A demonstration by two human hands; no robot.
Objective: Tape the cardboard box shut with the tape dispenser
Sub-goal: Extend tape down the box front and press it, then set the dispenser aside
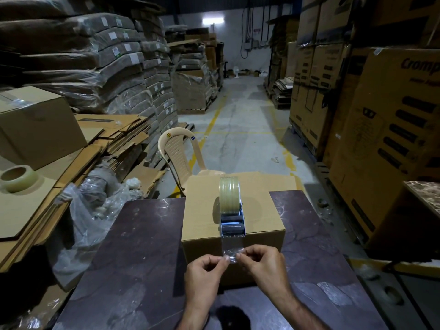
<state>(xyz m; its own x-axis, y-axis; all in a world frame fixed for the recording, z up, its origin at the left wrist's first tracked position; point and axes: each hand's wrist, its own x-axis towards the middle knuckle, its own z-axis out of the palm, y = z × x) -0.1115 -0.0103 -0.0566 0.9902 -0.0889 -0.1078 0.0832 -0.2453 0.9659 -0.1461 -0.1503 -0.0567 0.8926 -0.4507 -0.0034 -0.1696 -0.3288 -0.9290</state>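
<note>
- Both hands are pinching the free end of the tape [232, 252]: the left hand [206, 273] is closing thumb and forefinger on its left corner, the right hand [260, 264] is doing the same on its right corner, and the other fingers are curling loosely in.
- The tape end is crumpling a little between the fingertips, hanging just in front of the near face of the box [232, 236].
- Just above the fingers, the clear strip is running up over the box's near top edge to the dispenser [232, 210].
- The dispenser is sitting on the box top, unheld, its mouth at the near edge and its roll rising beyond it.
- The box is resting on the dark table [142, 246], directly ahead of the hands; its flaps are lying closed.
- Whether tape is already lying along the top seam beyond the dispenser, I cannot tell.
- My judgement: the job is only beginning. The end is drawn out, yet not visibly stuck down on the near face.
- Left to do, as far as this shows: pressing the end onto the near face, taking up the dispenser, running it along the seam away from the fingers, and cutting at the far side.
- Far left of the fingers, a spare roll [17, 178] is lying on flat cardboard [35, 210]; a chair [179, 154] is standing beyond the box.
</note>
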